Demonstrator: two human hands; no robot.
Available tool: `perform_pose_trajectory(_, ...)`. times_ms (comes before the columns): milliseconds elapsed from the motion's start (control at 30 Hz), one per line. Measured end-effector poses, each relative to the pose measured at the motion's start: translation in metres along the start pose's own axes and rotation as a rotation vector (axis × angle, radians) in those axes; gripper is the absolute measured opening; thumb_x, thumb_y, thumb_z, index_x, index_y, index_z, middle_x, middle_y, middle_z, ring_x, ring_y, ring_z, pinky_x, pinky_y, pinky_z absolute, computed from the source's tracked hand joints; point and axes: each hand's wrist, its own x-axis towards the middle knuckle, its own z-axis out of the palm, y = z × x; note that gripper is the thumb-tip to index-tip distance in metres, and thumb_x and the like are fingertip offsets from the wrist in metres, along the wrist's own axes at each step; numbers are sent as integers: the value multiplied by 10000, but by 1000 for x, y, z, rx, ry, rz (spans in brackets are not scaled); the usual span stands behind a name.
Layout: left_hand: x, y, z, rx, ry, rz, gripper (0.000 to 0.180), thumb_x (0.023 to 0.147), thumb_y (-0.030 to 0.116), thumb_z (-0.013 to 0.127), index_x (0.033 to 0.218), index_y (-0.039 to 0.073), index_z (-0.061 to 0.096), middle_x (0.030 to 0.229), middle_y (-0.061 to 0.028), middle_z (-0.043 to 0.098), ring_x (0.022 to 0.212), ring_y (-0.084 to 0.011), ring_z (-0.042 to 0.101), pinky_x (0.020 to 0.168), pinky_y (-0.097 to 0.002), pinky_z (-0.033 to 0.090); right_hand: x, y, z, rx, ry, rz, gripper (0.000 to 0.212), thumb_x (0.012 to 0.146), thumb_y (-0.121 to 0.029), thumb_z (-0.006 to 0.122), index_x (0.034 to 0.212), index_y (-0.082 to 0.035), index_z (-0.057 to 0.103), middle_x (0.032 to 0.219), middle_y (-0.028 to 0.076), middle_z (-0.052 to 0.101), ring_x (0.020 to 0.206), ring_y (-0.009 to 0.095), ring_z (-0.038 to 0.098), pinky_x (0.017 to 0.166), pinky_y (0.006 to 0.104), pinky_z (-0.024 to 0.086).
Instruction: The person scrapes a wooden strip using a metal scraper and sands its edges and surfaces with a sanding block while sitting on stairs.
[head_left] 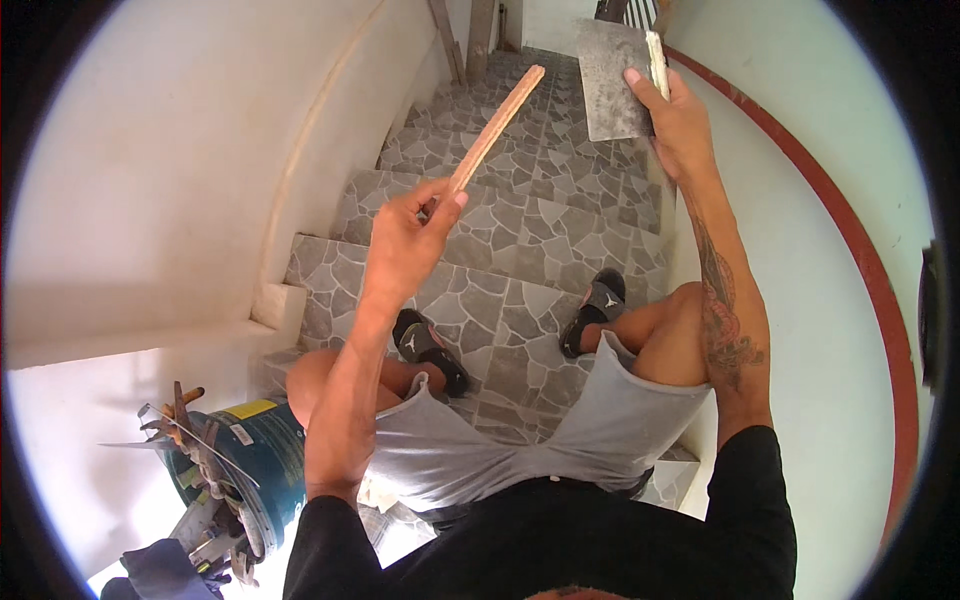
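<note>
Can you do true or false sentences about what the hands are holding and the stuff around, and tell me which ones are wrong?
1. The left hand holds a long thin stick. True.
2. The right hand has nothing in it. False: it holds a flat grey plate.
3. The stick and the plate are touching. False: there is a gap between them.
4. The steps have a grey pattern like broken stones. True.
5. The dark green bucket is on the person's right. False: it is on the left.
6. The shorts are light grey. True.
</note>
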Motion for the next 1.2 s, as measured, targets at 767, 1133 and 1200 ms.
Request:
perform_pose_trajectory(767,-11,2,9,-216,-55,19,159,1006,123,496,1087,-8,536,763,-77,645,454,-50,464,417,-216,366,-79,-2,66,-988,-654,-826,842,651,-143,733,1454,-224,492,1327,226,450,1175,398,495,1023,479,413)
perform_pose_trajectory(1133,-12,27,6,-619,-216,-381,233,1053,228,434,1098,35,556,616,-7,516,375,-53,342,337,-219,258,-70,3,62,-963,-584,-854,818,639,-177,747,1425,-171,519,1289,210,489,1163,384,516,1001,452,441)
perform_pose_trajectory(1200,-13,26,9,-639,-246,-390,243,1059,237,420,1091,36,554,610,-1,503,371,-47,328,334,-215,251,-39,1,43,-1034,-322,-625,836,631,-183,753,1432,-186,513,1286,209,489,1163,385,517,1006,455,442)
